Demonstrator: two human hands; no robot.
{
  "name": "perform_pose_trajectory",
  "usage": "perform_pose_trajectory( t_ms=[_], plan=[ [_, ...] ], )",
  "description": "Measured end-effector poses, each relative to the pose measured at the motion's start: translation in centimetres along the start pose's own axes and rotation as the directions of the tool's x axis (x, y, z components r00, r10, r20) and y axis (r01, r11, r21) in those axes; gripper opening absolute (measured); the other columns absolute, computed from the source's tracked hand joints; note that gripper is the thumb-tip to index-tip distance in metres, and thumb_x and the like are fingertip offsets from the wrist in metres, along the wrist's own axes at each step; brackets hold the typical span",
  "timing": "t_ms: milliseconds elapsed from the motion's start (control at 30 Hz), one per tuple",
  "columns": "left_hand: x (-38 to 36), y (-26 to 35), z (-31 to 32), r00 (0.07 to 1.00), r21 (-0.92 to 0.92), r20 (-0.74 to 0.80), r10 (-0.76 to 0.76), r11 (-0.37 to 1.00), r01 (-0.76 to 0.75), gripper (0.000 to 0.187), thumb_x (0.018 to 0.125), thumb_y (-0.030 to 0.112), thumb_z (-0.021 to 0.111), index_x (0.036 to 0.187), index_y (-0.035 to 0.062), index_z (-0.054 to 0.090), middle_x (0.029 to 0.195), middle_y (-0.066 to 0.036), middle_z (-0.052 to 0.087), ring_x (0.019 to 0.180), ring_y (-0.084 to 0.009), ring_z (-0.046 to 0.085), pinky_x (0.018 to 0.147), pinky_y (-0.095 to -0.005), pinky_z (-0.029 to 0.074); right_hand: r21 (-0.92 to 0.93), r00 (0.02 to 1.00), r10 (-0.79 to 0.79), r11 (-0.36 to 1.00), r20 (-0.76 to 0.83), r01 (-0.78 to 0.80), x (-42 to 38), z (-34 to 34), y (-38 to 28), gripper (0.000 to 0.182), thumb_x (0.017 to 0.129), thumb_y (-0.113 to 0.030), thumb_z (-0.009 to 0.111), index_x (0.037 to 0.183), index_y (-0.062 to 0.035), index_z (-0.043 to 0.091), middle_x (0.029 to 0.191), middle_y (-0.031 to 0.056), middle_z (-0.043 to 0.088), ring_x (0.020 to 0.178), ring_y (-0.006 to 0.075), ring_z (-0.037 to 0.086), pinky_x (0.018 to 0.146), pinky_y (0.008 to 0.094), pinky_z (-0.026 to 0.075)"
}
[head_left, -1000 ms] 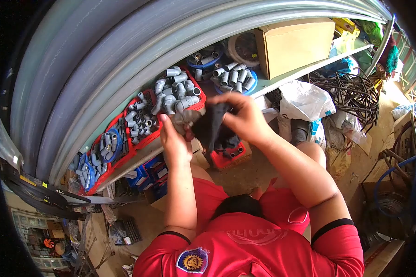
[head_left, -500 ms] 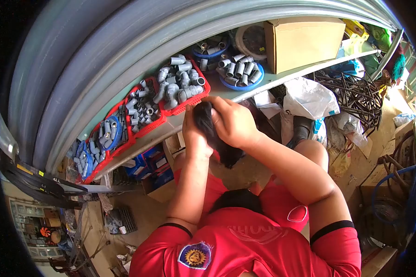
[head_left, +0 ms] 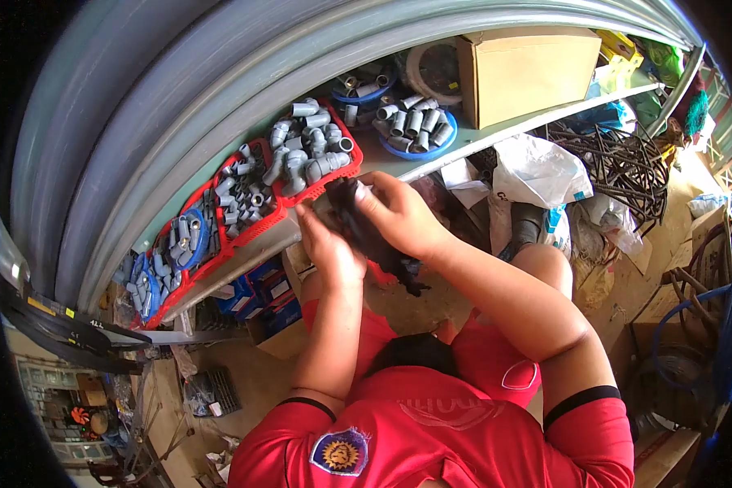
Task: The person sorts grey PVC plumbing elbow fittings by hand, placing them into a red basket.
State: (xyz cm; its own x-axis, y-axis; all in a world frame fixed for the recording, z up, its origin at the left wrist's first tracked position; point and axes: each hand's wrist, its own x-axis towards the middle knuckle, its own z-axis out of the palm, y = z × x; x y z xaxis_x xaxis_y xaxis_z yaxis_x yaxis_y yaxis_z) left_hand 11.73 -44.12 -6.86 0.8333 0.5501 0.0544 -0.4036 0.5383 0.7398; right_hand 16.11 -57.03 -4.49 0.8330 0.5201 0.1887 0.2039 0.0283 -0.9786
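Observation:
A crumpled black cloth point(head_left: 374, 240) hangs from my right hand point(head_left: 403, 213), whose fingers and thumb are closed on its upper end. Its loose lower end droops toward my knees. Just left of it, my left hand point(head_left: 332, 248) is held palm up with the fingers stretched out, close beside the cloth. Beyond my fingertips stands a red basket point(head_left: 321, 189) of grey pipe elbows point(head_left: 327, 166) on the shelf.
More grey fittings point(head_left: 244, 195) fill baskets along the shelf point(head_left: 484, 140). A blue bowl point(head_left: 443, 150) of couplings and a cardboard box point(head_left: 537, 80) stand farther right. White sacks point(head_left: 541, 175) and dark bent rods point(head_left: 618, 167) lie below. Large grey pipes point(head_left: 122, 106) run overhead.
My left hand has come away from the black cloth and opened, shifting left. My right hand keeps hold of the cloth, which has stretched out and moved slightly left.

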Motion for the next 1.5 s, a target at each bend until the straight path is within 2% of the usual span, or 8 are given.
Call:
perform_pose_trajectory(
  t_ms=[333,500,667,867,1067,1200,1333,1500],
  plan=[
    [-3.3,-1.1,2.0,0.933,0.232,0.360,-0.012,0.970,-0.078,0.047,0.107,0.028,0.048,0.142,-0.0025,0.042,0.139,-0.013,0.052,0.127,-0.0212,0.052,0.111,-0.0381,0.039,0.030,0.928,-0.233,0.967,-0.291,0.252,0.3,-2.3,0.0,0.034,0.102,-0.009,0.053,0.135,-0.0020,0.061,0.115,0.0126,0.070,0.110,0.0158,0.061,0.100,0.0298,0.044],
    [-3.5,-0.6,2.7,0.945,0.134,0.317,-0.086,0.990,0.045,0.047,0.106,0.027,0.050,0.144,0.0013,0.041,0.139,-0.014,0.052,0.128,-0.0237,0.052,0.109,-0.0426,0.043,0.610,0.963,0.156,0.792,-0.218,0.010,0.6,-2.8,0.0,0.032,0.107,-0.024,0.049,0.099,-0.0009,0.070,0.086,0.0034,0.069,0.085,0.0095,0.062,0.081,0.0253,0.048],
    [-0.7,1.8,0.1,0.933,0.093,0.358,-0.025,0.996,-0.009,0.043,0.105,0.024,0.051,0.144,0.0072,0.045,0.119,-0.006,0.059,0.095,-0.0152,0.054,0.080,-0.0334,0.048,0.251,0.947,0.195,0.959,-0.254,-0.130,2.1,-5.7,0.8,0.046,0.103,-0.045,0.054,0.085,-0.0037,0.065,0.077,-0.0003,0.061,0.076,0.0091,0.054,0.074,0.0261,0.044],
    [0.3,5.6,0.0,0.947,0.223,0.318,0.044,0.967,-0.120,0.039,0.103,0.024,0.054,0.137,0.0100,0.042,0.103,-0.008,0.055,0.085,-0.0153,0.049,0.072,-0.0328,0.043,-0.420,0.873,0.044,0.888,0.485,0.189,0.8,-8.7,-2.8,0.046,0.091,-0.043,0.072,0.107,0.0002,0.069,0.091,0.0069,0.070,0.087,0.0157,0.063,0.077,0.0348,0.050],
    [1.2,6.6,-0.6,0.928,0.260,0.327,0.182,0.926,-0.273,0.036,0.105,0.030,0.054,0.130,0.0043,0.049,0.100,-0.006,0.056,0.088,-0.0139,0.053,0.082,-0.0354,0.049,0.584,0.994,-0.035,0.807,-0.102,0.089,1.3,-7.9,-1.2,0.032,0.102,-0.032,0.059,0.119,-0.0064,0.066,0.107,0.0004,0.069,0.097,0.0095,0.060,0.088,0.0265,0.045],
    [0.1,5.8,0.0,0.905,0.264,0.401,0.141,0.928,-0.262,0.036,0.105,0.030,0.053,0.130,0.0039,0.048,0.104,-0.007,0.056,0.090,-0.0143,0.052,0.091,-0.0422,0.054,0.782,0.883,-0.434,0.608,0.180,0.140,0.7,-10.6,-2.1,0.031,0.097,-0.021,0.058,0.120,-0.0032,0.069,0.117,0.0089,0.069,0.111,0.0190,0.061,0.099,0.0361,0.043],
    [0.0,4.6,-0.3,0.892,0.279,0.451,-0.003,0.950,-0.138,0.033,0.106,0.025,0.051,0.130,0.0030,0.047,0.119,-0.013,0.062,0.102,-0.0248,0.068,0.091,-0.0470,0.057,0.584,0.809,-0.535,0.747,0.245,0.317,-0.9,-10.3,-4.7,0.035,0.080,-0.007,0.059,0.112,-0.0016,0.070,0.126,0.0160,0.061,0.119,0.0299,0.053,0.100,0.0401,0.041],
    [-1.5,2.4,1.5,0.877,0.405,0.479,0.043,0.875,-0.264,0.040,0.103,0.025,0.056,0.135,0.0021,0.046,0.128,-0.010,0.057,0.116,-0.0212,0.058,0.102,-0.0394,0.047,-0.437,0.707,-0.653,0.571,0.272,0.695,-1.7,-6.8,-5.0,0.037,0.088,-0.022,0.069,0.121,-0.0076,0.060,0.129,0.0207,0.051,0.118,0.0434,0.049,0.099,0.0503,0.041]
  ],
)
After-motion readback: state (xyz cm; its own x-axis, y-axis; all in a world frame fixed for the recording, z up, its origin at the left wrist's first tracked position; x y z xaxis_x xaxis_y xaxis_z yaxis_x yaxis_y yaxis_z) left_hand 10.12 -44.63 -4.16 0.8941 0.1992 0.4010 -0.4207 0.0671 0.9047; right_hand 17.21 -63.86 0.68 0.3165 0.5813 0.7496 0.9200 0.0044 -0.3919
